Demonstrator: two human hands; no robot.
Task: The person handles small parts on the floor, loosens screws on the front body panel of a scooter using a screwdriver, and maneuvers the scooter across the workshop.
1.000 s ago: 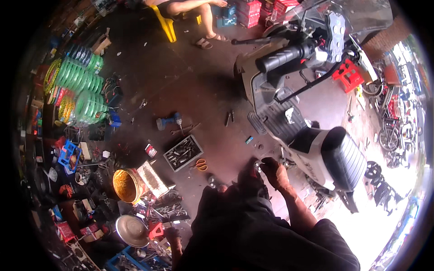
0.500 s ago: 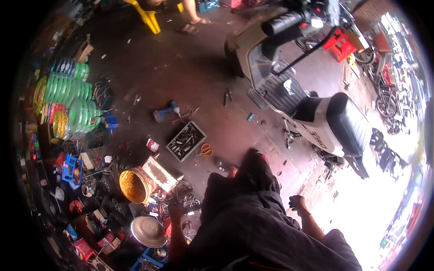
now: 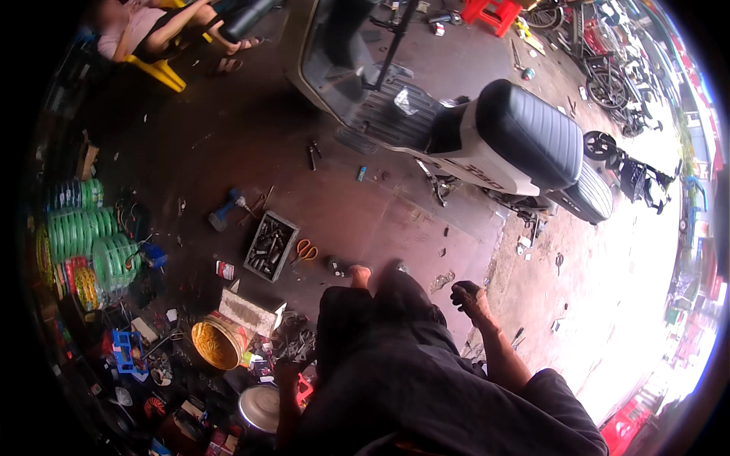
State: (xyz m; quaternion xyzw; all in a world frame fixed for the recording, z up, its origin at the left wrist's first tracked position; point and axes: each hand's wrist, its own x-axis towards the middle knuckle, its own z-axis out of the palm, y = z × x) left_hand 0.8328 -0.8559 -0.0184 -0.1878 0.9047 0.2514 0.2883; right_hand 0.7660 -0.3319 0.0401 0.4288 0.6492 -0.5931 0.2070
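My right hand hangs beside my leg above the reddish floor, its darkened fingers curled. Whether anything is inside them cannot be made out. On the other side, my left hand is low and in shadow near a tub of yellow-brown paste and a round metal lid or basin; its fingers are too dark to read. Ahead and to the right stands a pale scooter with a black ribbed seat. Neither hand touches it.
On the floor lie a grey tool tray, orange-handled scissors, a blue power drill and pliers. Green coiled rolls and clutter crowd the left. A person sits on a yellow chair; a red stool stands behind the scooter.
My view has turned rightward, so the scooter and floor items sit further left in it. My right hand has moved forward, its fingers still curled. The seated person shows more fully.
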